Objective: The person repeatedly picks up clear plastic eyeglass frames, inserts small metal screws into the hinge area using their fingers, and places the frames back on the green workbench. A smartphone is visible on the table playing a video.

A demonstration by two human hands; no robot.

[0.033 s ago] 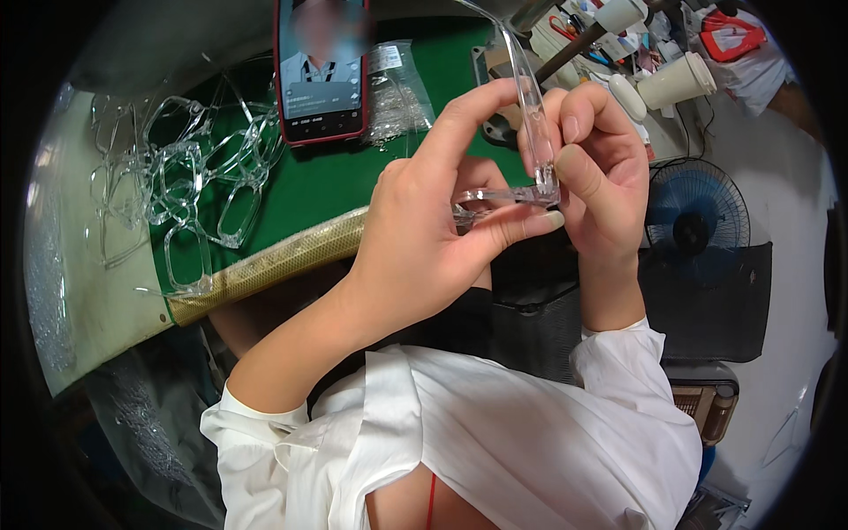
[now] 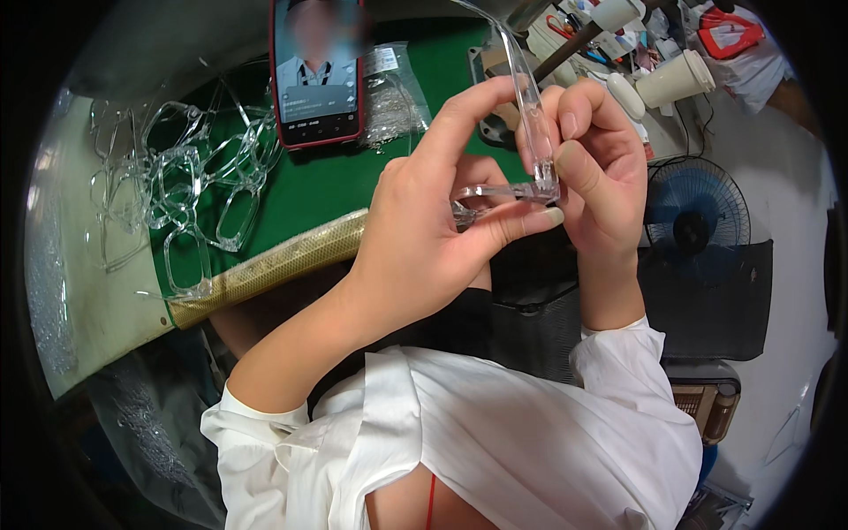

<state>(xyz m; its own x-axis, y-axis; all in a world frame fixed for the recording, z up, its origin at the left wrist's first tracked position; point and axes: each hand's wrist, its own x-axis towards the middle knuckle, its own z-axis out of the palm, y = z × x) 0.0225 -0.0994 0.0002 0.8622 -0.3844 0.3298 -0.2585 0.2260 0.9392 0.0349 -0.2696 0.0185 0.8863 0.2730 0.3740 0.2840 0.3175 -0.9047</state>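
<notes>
My left hand (image 2: pixel 420 216) grips a clear plastic eyeglass frame (image 2: pixel 499 190), its thumb under the front near the hinge corner and its index finger along the raised temple. That temple (image 2: pixel 530 106) stands up and away from me, at an angle to the front. Curled in at the hinge corner, my right hand (image 2: pixel 605 168) pinches there, thumb and fingers against the temple's base. Whether a small part sits between those fingertips is hidden. Part of the frame is covered by my left palm. Several more clear eyeglass frames (image 2: pixel 181 181) lie heaped on the left.
A red-cased phone (image 2: pixel 322 128) shows a video on the green mat (image 2: pixel 309 181). Behind it lies a clear bag of small parts (image 2: pixel 389 106). A gold padded strip (image 2: pixel 283 252) lines the table's near edge. At right are a cream cup (image 2: pixel 676 81) and a blue fan (image 2: pixel 693 221).
My hands and the eyeglass frame keep almost the same pose. The picture on the phone screen differs slightly, and the phone appears a touch farther left.
</notes>
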